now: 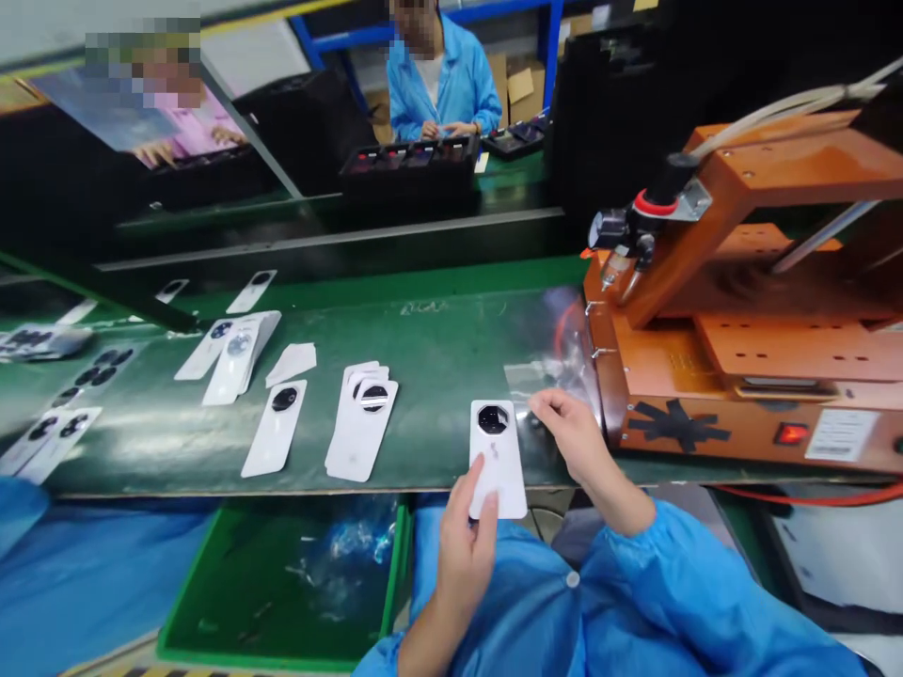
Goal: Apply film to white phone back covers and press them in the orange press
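Observation:
My left hand (pixel 466 550) grips the lower part of a white phone back cover (pixel 504 480) by its edges, thumb on one side and fingers on the other. The cover has a round black camera area near its top and stands out over the bench's front edge. Just to its right, my right hand (pixel 575 437) is closed in a pinch near the cover's upper corner; what its fingertips hold, if anything, I cannot make out. A clear film piece (pixel 526 378) lies beyond them. Left of the cover rest a small stack of white covers (pixel 356 442) and a single cover (pixel 272 437).
An orange press machine (pixel 705 376) stands at the right. More cover stacks (pixel 229 371) lie on the green bench (pixel 437 348) to the left. Below the edge sits a green bin (pixel 282 602) with clear film scraps. Co-workers sit across the bench.

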`<state>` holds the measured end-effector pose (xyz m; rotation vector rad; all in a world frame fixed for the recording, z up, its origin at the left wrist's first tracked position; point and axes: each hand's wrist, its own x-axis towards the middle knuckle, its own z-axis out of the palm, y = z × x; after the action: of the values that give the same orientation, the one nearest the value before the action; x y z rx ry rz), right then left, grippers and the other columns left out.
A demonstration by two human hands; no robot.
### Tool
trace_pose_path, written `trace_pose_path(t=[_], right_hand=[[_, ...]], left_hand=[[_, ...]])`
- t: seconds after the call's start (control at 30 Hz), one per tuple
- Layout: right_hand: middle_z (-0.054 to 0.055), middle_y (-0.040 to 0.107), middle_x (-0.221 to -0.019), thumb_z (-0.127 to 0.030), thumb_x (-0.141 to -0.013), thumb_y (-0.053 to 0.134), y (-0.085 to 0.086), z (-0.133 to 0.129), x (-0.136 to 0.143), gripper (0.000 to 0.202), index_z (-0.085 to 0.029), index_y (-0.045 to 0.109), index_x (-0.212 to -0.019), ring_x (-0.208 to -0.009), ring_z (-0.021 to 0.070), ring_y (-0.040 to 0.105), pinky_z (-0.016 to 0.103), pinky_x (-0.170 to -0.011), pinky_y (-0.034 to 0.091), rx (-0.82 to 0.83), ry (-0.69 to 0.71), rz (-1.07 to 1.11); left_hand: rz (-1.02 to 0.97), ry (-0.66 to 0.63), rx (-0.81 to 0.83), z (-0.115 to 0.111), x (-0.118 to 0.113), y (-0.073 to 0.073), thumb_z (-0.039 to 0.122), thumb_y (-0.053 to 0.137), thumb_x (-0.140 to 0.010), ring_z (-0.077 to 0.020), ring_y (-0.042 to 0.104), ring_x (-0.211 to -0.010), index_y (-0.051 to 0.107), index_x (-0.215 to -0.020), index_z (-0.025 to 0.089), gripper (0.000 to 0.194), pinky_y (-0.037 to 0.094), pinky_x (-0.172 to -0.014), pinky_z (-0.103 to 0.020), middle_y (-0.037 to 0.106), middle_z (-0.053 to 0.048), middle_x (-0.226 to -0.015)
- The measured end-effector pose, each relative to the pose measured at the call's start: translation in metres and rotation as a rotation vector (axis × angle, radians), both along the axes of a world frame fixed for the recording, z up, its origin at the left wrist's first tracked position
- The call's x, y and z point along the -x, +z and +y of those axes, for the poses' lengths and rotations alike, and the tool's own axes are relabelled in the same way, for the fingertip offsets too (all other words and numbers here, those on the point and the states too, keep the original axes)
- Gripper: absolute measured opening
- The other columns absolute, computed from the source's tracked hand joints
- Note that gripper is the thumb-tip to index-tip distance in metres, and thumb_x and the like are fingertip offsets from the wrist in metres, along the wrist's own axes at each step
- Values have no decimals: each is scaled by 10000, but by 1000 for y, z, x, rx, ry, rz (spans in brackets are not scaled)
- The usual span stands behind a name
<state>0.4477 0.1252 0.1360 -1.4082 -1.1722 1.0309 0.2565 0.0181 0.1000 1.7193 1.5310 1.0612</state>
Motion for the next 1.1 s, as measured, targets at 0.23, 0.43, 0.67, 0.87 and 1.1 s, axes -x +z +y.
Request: trace_pose_path(t=[0.23,0.43,0.67,0.87,1.1], right_hand=[[44,651,-859,-440,-829,654,-8,15,-3,265,-199,682,-723,-806,195,574,352,-774,450,-62,29,-148],[60,661,-970,-313,-854,645,-7,17,8,158,-218,716,-750,-1005,235,581,439,-984,404,-100,173,-354],[35,656,-976,-266,-869,644,-8,18,29,151,-229,713,-739,-1008,233,576,453,-1004,364,-50,177,-540],[57,654,-999,-268,-866,612,-7,18,28,162,-220,717,-752,-1014,263,544,447,-942,383,-54,129,-624],[64,651,-993,-270,-871,591,-10,19,27,176,-222,724,-767,-987,263,533,438,-919,405,-100,103,-660]], left_hand=[[314,-179,-42,-5,-6,-3,376,605,-950,-185,648,-716,236,-1617,227,777,541,-623,-288,648,-46,-903],[551,-168,-347,10,13,-25,631,676,-829,-369,593,-1226,563,-1423,249,715,425,-1045,-521,669,-167,-1261],[574,-163,-283,20,12,-54,747,554,-844,-354,454,-1433,605,-1404,293,723,268,-1164,-519,573,-107,-1491],[583,-162,-215,19,12,-62,795,556,-816,-373,452,-1434,618,-1396,327,748,274,-1146,-527,572,-94,-1493],[587,-141,-224,19,10,-62,800,566,-805,-363,470,-1420,632,-1380,340,739,282,-1142,-514,581,-80,-1485]])
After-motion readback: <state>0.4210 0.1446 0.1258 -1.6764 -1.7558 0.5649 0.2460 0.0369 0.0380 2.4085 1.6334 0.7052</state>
